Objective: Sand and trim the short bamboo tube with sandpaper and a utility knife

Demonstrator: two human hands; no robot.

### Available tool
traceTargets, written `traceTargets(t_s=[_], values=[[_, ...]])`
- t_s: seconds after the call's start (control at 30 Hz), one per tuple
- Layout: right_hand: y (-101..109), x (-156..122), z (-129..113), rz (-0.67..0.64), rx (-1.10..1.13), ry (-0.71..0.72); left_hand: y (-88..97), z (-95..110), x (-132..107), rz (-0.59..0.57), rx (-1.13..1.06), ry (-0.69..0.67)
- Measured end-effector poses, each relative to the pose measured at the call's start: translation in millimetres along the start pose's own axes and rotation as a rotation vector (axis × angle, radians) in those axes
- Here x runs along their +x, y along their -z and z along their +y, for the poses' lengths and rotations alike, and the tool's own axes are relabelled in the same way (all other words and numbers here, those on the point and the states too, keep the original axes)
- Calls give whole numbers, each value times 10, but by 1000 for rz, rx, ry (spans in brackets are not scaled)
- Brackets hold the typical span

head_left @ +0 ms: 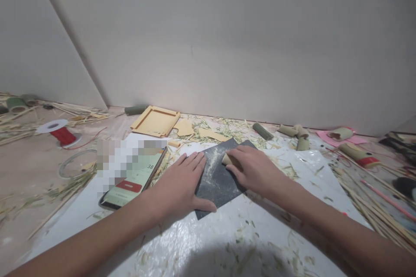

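Observation:
A dark grey sheet of sandpaper [217, 181] lies on the white plastic sheet [208, 242], dusted with pale powder. My left hand [182, 186] lies flat on its left edge, fingers stretched out, thumb along the lower corner. My right hand [253, 168] is closed round a small pale bamboo piece [226, 159] and presses it onto the sandpaper's upper part.
A phone [133, 181] with a lit screen lies left of my left hand. Behind are a flat wooden tray [155, 121], a red thread spool [61, 133], bamboo tube sections [294, 132] and thin sticks [373, 207] at the right. Shavings litter the surface. A wall stands close behind.

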State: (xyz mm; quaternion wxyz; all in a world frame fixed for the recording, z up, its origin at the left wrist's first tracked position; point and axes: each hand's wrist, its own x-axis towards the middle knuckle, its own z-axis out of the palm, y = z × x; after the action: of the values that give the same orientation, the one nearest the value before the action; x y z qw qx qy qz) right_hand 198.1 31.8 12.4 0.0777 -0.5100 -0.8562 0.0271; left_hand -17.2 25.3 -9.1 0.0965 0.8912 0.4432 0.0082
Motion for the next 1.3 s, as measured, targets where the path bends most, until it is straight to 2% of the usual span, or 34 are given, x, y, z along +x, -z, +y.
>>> traceTargets(t_s=[0.13, 0.23, 0.3, 0.37, 0.4, 0.5, 0.53, 0.57, 0.63, 0.67, 0.73, 0.8, 0.9, 1.03, 1.17, 1.3], values=[[-27, -4, -119, -13, 141, 97, 7, -13, -16, -8, 15, -10], [-30, 61, -100, 47, 81, -43, -4, -27, -22, 0, 22, -9], [-23, 94, -94, 57, 68, -54, -16, -31, -19, 1, 32, -4], [-13, 108, -105, -15, 128, 74, -27, -33, -14, 6, 35, 3], [-7, 113, -108, -32, 156, 92, -31, -34, -13, 9, 33, 2], [8, 124, -91, 30, 74, -72, -30, -39, -12, 18, 34, -5], [9, 123, -83, 42, 66, -76, -26, -39, -12, 15, 36, -7], [8, 120, -78, 25, 70, -44, -20, -39, -13, 10, 37, -9], [1, 110, -77, -19, 111, 113, -6, -34, -16, 1, 42, -3], [-4, 106, -81, -31, 118, 115, 1, -29, -17, -1, 46, 3], [-16, 99, -101, 15, 42, -17, 12, -20, -19, -2, 56, 14], [-37, 83, -140, 35, 1, -62, 17, -13, -22, -1, 60, 13], [-65, 61, -178, -45, 69, 123, 16, -12, -27, 11, 46, 1], [-41, 130, -41, -20, -20, -35, 13, -14, -21, 0, 55, 12], [-3, 204, 108, 3, -80, -23, 7, -21, -12, -12, 71, 4], [-11, 197, 95, 43, -96, -30, 0, -31, -18, -2, 80, 0]])
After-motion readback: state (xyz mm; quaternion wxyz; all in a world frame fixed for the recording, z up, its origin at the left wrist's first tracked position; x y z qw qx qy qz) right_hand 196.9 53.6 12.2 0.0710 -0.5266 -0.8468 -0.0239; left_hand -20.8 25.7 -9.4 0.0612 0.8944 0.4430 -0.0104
